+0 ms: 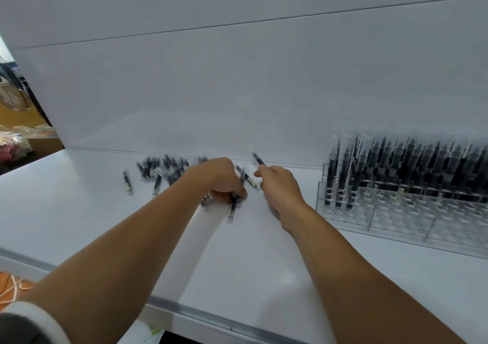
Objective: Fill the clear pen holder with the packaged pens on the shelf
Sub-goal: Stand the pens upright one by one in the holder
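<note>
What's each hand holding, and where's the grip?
Left hand grips packaged pens near mid-length; right hand pinches one pen at its lower end.

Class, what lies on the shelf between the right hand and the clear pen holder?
In the head view that stretch is bare: only white shelf shows between the right hand and the clear pen holder.

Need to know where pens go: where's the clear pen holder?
In the head view, the clear pen holder stands at the right of the white shelf, just right of the right hand.
</note>
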